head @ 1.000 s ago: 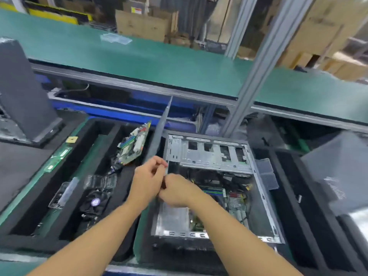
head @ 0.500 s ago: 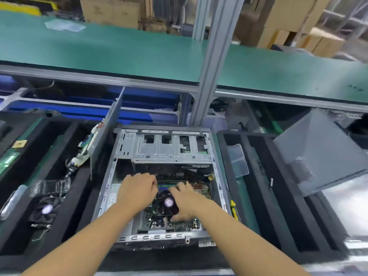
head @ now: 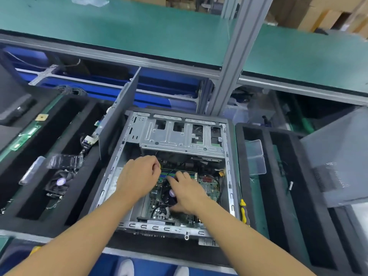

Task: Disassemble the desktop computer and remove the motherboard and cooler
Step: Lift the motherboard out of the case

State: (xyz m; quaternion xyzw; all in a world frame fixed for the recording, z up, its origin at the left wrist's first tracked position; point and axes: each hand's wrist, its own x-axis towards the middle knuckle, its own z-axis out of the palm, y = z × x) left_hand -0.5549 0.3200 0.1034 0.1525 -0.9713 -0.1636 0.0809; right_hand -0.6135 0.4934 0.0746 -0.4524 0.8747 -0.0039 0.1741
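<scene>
- Desktop computer, a grey steel case lying open side up in a black foam tray, sits right before the person, its motherboard and cooler not yet out.
- Right hand spreads nearly straight fingers across the black round cooler fan, thumb at its near edge.
- Left hand is curled just beyond, beside the coloured memory slots; whether it pinches a cable cannot be told.
- Green motherboard lies mounted underneath; the step in hand looks like freeing the cooler.
- Loosening its fasteners probably calls for the yellow-handled screwdriver lying right of the case.
- Beyond runs the green counter.
</scene>
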